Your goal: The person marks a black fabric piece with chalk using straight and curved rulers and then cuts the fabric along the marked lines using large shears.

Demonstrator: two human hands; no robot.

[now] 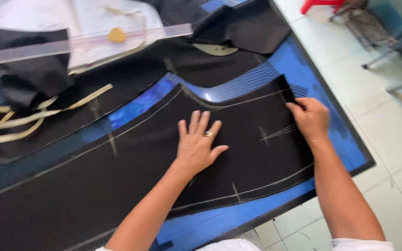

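A large piece of black fabric [131, 167] with pale chalk lines lies flat on a blue cutting table [345, 148]. My left hand [198, 144] rests palm down on the middle of it, fingers spread, a ring on one finger. My right hand [310, 118] pinches the fabric's right edge near its upper corner, fingers closed on the cloth.
A second black fabric piece [173, 69] lies further back, with a cream measuring tape [29, 118] at the left. A long clear ruler [70, 45], a yellow chalk piece [117, 35] and white paper [94, 18] sit at the back. The table's edge runs along the right, above a tiled floor [387, 139].
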